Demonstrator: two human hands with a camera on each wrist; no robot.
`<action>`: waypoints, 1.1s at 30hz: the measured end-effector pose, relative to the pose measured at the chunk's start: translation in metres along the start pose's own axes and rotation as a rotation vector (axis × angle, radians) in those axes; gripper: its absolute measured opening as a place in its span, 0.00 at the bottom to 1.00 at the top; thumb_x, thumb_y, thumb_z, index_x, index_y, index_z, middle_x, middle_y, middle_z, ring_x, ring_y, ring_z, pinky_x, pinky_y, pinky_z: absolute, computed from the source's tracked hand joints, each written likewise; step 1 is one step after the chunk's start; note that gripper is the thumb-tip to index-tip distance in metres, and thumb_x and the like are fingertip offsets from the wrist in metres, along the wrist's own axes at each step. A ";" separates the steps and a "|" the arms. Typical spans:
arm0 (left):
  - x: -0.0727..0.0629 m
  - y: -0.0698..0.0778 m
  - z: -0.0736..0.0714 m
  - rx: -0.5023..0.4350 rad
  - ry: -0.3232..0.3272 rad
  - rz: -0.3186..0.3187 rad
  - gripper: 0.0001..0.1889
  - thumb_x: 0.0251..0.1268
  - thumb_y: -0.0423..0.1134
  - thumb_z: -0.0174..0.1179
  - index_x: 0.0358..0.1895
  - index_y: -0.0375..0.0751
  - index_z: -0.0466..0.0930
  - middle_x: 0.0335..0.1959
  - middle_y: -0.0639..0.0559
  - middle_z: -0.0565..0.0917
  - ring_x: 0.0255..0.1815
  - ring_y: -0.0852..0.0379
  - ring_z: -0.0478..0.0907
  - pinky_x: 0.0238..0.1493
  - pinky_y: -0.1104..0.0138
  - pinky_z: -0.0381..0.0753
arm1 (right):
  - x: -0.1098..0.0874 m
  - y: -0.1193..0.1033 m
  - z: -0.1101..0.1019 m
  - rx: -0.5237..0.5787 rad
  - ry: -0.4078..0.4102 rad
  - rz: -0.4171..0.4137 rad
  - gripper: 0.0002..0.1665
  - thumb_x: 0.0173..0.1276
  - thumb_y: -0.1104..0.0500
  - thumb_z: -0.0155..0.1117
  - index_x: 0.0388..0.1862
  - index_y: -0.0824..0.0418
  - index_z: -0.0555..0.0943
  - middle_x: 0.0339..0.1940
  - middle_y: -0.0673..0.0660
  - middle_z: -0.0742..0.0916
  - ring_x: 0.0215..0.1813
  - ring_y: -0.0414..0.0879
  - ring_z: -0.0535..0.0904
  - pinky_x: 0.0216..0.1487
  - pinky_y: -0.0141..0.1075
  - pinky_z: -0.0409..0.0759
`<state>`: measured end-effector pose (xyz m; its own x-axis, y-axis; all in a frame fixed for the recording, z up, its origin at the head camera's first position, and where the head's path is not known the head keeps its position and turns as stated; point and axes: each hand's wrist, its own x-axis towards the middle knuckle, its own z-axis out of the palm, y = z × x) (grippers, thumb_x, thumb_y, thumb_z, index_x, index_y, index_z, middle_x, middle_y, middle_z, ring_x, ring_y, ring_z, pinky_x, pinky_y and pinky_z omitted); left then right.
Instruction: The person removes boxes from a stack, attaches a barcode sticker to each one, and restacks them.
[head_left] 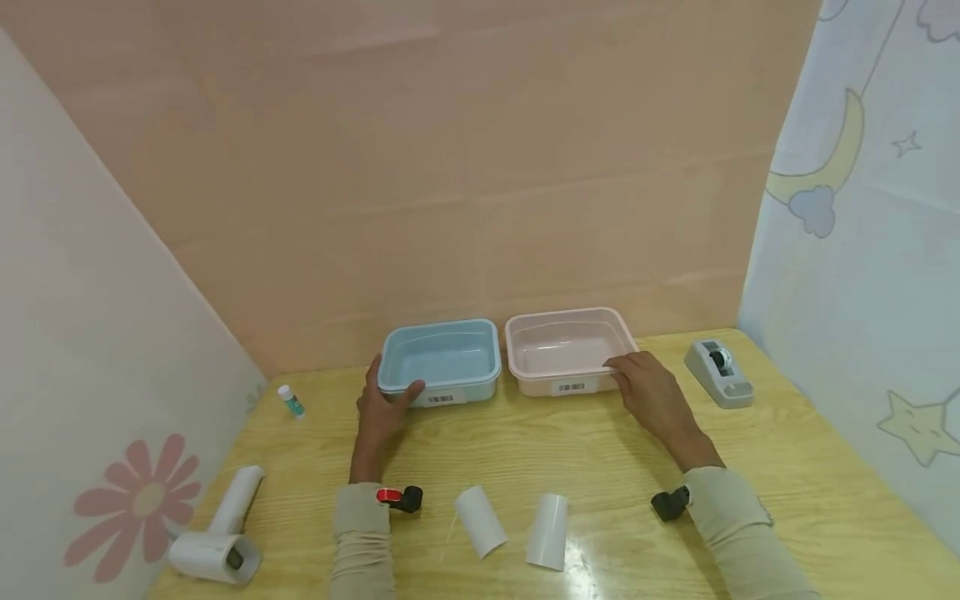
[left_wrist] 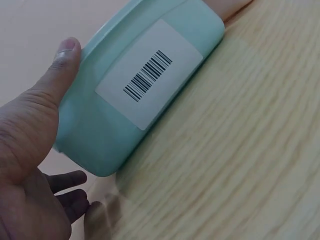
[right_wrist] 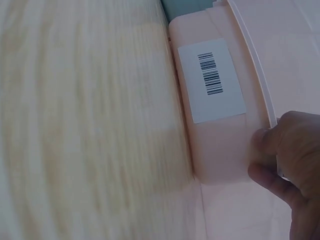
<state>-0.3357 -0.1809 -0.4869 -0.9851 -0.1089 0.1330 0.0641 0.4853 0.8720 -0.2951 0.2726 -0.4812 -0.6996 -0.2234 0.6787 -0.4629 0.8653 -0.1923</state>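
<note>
My left hand [head_left: 381,412] holds the left front corner of a light blue plastic tub [head_left: 438,354]. In the left wrist view its thumb lies along the front rim beside a white barcode label [left_wrist: 149,75]; two fingers show below the corner, the others are hidden. My right hand [head_left: 654,398] grips the right front corner of a pale pink plastic tub [head_left: 573,346]. The right wrist view shows fingers [right_wrist: 272,181] bent at the rim and a barcode label [right_wrist: 212,80] on the front wall. Both tubs stand side by side on the wooden table.
A grey tape dispenser [head_left: 718,375] stands right of the tubs, a glue stick [head_left: 291,402] lies to their left. Nearer lie two white rolled sheets, a left roll [head_left: 481,522] and a right roll [head_left: 548,532]. A white handheld scanner [head_left: 217,537] is at front left. A tan backdrop [head_left: 480,167] rises behind.
</note>
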 end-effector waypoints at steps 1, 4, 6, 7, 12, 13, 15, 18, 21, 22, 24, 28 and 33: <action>-0.001 0.000 0.000 -0.003 0.002 -0.008 0.57 0.57 0.67 0.68 0.82 0.62 0.39 0.72 0.39 0.60 0.71 0.38 0.49 0.67 0.35 0.56 | 0.000 0.000 -0.001 -0.005 0.013 0.000 0.11 0.64 0.70 0.69 0.46 0.64 0.84 0.39 0.59 0.86 0.46 0.57 0.81 0.43 0.52 0.81; -0.002 -0.003 0.001 -0.009 0.002 -0.021 0.57 0.55 0.69 0.67 0.82 0.65 0.39 0.72 0.39 0.61 0.71 0.37 0.50 0.67 0.34 0.57 | -0.001 -0.002 -0.002 -0.015 0.042 0.015 0.10 0.64 0.70 0.69 0.44 0.65 0.84 0.38 0.60 0.87 0.45 0.58 0.81 0.42 0.52 0.81; -0.002 -0.006 0.001 -0.012 0.001 -0.030 0.57 0.53 0.71 0.67 0.81 0.68 0.39 0.71 0.41 0.61 0.70 0.38 0.51 0.66 0.35 0.59 | -0.001 -0.004 -0.004 -0.009 0.065 0.030 0.10 0.63 0.71 0.69 0.43 0.65 0.85 0.37 0.61 0.87 0.43 0.58 0.81 0.40 0.52 0.81; -0.002 -0.008 0.001 -0.013 -0.002 -0.030 0.57 0.53 0.72 0.66 0.81 0.69 0.39 0.71 0.42 0.62 0.70 0.39 0.51 0.66 0.34 0.59 | 0.000 -0.005 -0.005 -0.006 0.078 0.036 0.09 0.63 0.71 0.69 0.43 0.66 0.85 0.37 0.61 0.87 0.43 0.58 0.81 0.40 0.52 0.81; -0.001 -0.011 0.001 -0.026 0.002 -0.002 0.56 0.54 0.70 0.67 0.81 0.69 0.40 0.69 0.43 0.64 0.68 0.40 0.55 0.67 0.36 0.59 | 0.013 -0.011 -0.012 0.000 0.142 0.025 0.09 0.63 0.72 0.69 0.42 0.66 0.84 0.35 0.61 0.87 0.40 0.58 0.80 0.37 0.51 0.80; 0.000 -0.011 0.001 -0.028 0.003 0.010 0.56 0.55 0.69 0.67 0.81 0.68 0.40 0.70 0.43 0.64 0.69 0.40 0.56 0.67 0.36 0.59 | 0.016 -0.013 -0.014 0.001 0.154 0.017 0.09 0.63 0.72 0.69 0.42 0.66 0.84 0.35 0.61 0.87 0.39 0.58 0.80 0.37 0.51 0.80; 0.001 -0.010 0.001 -0.029 0.006 0.027 0.56 0.56 0.67 0.68 0.81 0.65 0.41 0.70 0.42 0.65 0.69 0.39 0.57 0.67 0.37 0.59 | 0.024 -0.017 -0.016 0.007 0.173 0.006 0.09 0.63 0.72 0.70 0.42 0.66 0.84 0.35 0.61 0.87 0.39 0.57 0.80 0.36 0.51 0.80; 0.002 -0.010 0.001 -0.032 0.005 0.034 0.56 0.56 0.66 0.68 0.81 0.64 0.41 0.70 0.41 0.64 0.69 0.39 0.56 0.67 0.37 0.60 | 0.038 -0.026 -0.017 0.027 0.183 -0.010 0.09 0.63 0.72 0.70 0.42 0.66 0.84 0.36 0.60 0.87 0.39 0.57 0.80 0.37 0.50 0.80; 0.001 -0.009 0.001 -0.038 0.005 0.029 0.55 0.56 0.66 0.69 0.81 0.64 0.41 0.70 0.41 0.63 0.68 0.39 0.56 0.67 0.37 0.60 | 0.051 -0.037 -0.017 0.044 0.175 -0.027 0.09 0.64 0.71 0.70 0.44 0.66 0.84 0.37 0.60 0.88 0.41 0.56 0.80 0.39 0.50 0.81; 0.001 -0.009 0.001 -0.041 0.004 0.030 0.55 0.56 0.65 0.69 0.81 0.64 0.41 0.70 0.41 0.63 0.69 0.39 0.56 0.67 0.37 0.60 | 0.055 -0.042 -0.017 0.049 0.173 -0.036 0.09 0.64 0.71 0.69 0.44 0.66 0.85 0.38 0.60 0.88 0.41 0.56 0.80 0.39 0.50 0.81; 0.001 -0.009 0.002 -0.045 0.003 0.034 0.55 0.57 0.65 0.69 0.81 0.63 0.41 0.70 0.41 0.64 0.69 0.39 0.57 0.68 0.38 0.60 | 0.063 -0.052 -0.015 0.057 0.169 -0.050 0.09 0.65 0.71 0.69 0.44 0.66 0.85 0.38 0.60 0.88 0.41 0.56 0.81 0.40 0.49 0.82; 0.002 -0.010 0.001 -0.047 -0.001 0.032 0.55 0.57 0.64 0.69 0.81 0.64 0.41 0.71 0.42 0.64 0.70 0.40 0.59 0.70 0.40 0.58 | 0.078 -0.074 -0.006 0.080 0.160 -0.074 0.09 0.64 0.72 0.69 0.43 0.67 0.85 0.37 0.60 0.88 0.40 0.55 0.81 0.39 0.47 0.83; 0.003 -0.013 0.000 -0.044 -0.006 0.028 0.55 0.57 0.64 0.69 0.81 0.64 0.40 0.72 0.41 0.63 0.72 0.40 0.58 0.71 0.40 0.56 | 0.094 -0.102 0.010 0.073 0.121 -0.103 0.09 0.65 0.71 0.69 0.44 0.66 0.85 0.39 0.59 0.88 0.41 0.54 0.81 0.41 0.44 0.83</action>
<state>-0.3395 -0.1878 -0.4976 -0.9837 -0.0905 0.1554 0.0989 0.4495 0.8878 -0.3192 0.1591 -0.4054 -0.5779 -0.2499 0.7769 -0.5702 0.8047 -0.1653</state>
